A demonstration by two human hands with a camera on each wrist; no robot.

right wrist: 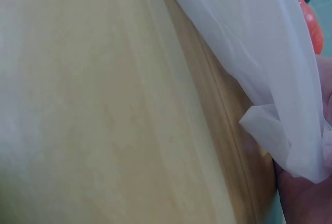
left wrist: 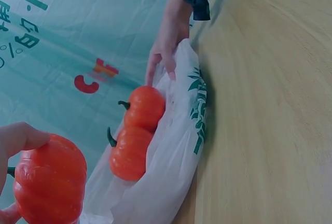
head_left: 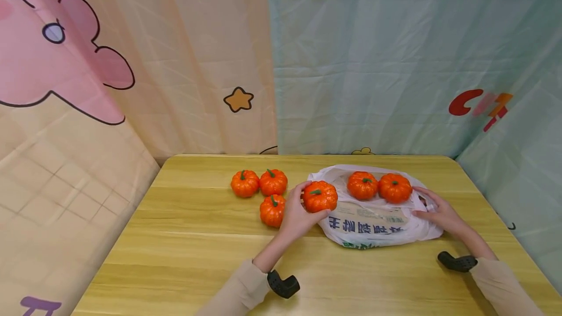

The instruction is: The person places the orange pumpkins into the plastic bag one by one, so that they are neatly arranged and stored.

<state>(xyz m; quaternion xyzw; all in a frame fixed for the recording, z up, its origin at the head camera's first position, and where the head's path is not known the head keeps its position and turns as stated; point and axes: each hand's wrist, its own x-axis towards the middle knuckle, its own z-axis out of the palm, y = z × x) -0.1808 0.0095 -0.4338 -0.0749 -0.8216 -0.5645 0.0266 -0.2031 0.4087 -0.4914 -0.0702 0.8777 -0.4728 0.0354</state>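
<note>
My left hand [head_left: 309, 203] grips a small orange pumpkin [head_left: 322, 196] by the left edge of a white plastic bag [head_left: 373, 230] with blue and green print. The left wrist view shows this pumpkin [left wrist: 49, 182] close up, with my thumb over its top. Two more pumpkins [head_left: 362, 185] [head_left: 395, 187] lie side by side in the bag's open mouth, and both pumpkins [left wrist: 145, 107] [left wrist: 128, 151] appear in the left wrist view too. My right hand [head_left: 428, 207] holds the bag's right edge; a fold of the bag [right wrist: 270, 79] drapes over its palm.
Three loose pumpkins [head_left: 245, 183] [head_left: 273, 182] [head_left: 272, 210] sit on the wooden table [head_left: 184, 257] just left of my left hand. Printed fabric backdrops hang close behind and beside the table. Bare wood stretches across the table's near side.
</note>
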